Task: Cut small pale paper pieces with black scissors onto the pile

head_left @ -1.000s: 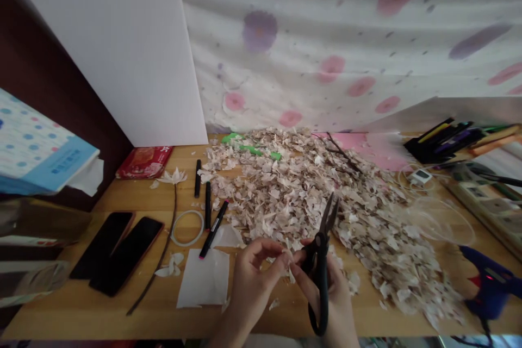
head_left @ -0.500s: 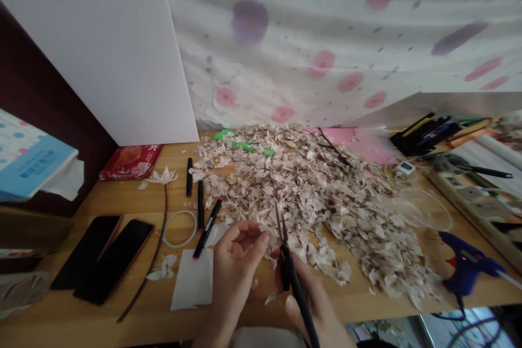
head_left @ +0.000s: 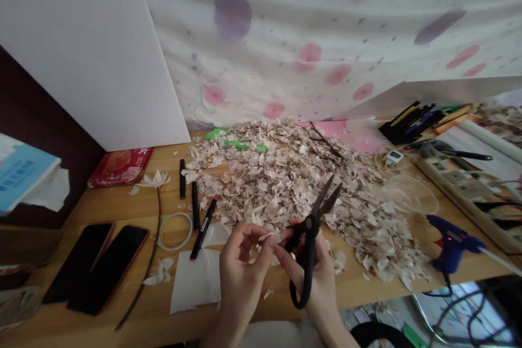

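My right hand grips black scissors by the handle loop; the blades are apart and point up and to the right over the pile. My left hand is closed in a pinch on a small pale paper scrap, and its fingertips meet those of the right hand just left of the scissor pivot. Both hands hover over the front edge of the wooden table. A big heap of pale paper scraps lies right behind them.
Two dark phones lie at the front left, with a white sheet, a tape ring, black markers and a stemmed paper flower. A blue glue gun stands at right, a power strip behind it.
The scissors swung from upright with blades together to tilted right with blades apart. My left fingers closed onto a scrap and met my right hand. The view drifted right.
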`<state>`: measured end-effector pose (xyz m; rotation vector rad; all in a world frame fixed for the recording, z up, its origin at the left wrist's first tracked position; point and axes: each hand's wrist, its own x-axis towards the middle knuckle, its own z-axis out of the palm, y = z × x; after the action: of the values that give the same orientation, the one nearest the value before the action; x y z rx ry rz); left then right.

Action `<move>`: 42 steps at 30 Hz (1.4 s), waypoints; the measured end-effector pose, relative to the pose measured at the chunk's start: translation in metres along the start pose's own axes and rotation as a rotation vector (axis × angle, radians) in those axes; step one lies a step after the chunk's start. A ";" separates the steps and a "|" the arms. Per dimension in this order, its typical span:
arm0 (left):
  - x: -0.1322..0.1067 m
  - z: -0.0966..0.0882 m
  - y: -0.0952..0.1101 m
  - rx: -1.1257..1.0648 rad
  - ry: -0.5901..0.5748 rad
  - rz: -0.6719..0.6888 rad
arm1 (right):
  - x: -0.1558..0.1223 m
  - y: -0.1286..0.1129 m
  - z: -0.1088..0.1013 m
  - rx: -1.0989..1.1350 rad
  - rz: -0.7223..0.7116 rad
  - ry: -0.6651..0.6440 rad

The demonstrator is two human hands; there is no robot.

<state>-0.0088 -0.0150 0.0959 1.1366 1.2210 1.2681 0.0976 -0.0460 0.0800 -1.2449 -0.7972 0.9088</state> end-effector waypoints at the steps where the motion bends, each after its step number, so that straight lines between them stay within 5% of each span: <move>1: -0.001 0.000 -0.001 0.025 0.001 0.024 | 0.000 0.000 0.001 -0.002 -0.001 -0.002; 7: -0.004 -0.002 -0.008 0.050 -0.033 0.067 | 0.001 0.003 -0.002 0.015 0.033 -0.010; 16: -0.007 -0.003 -0.012 0.035 -0.053 -0.047 | 0.001 0.001 -0.007 0.009 0.044 -0.023; 26: -0.009 -0.006 -0.014 0.024 -0.245 -0.124 | 0.008 -0.002 -0.012 -0.009 0.067 -0.089; 33: -0.006 -0.008 -0.009 -0.014 -0.224 -0.125 | 0.009 0.005 -0.020 -0.029 0.100 -0.054; 42: -0.001 -0.011 -0.001 0.059 -0.129 0.001 | -0.017 0.010 -0.048 -0.175 0.092 -0.353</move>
<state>-0.0196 -0.0171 0.0944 1.2419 1.1684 1.1476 0.1318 -0.0811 0.0622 -1.2982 -1.1251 1.1731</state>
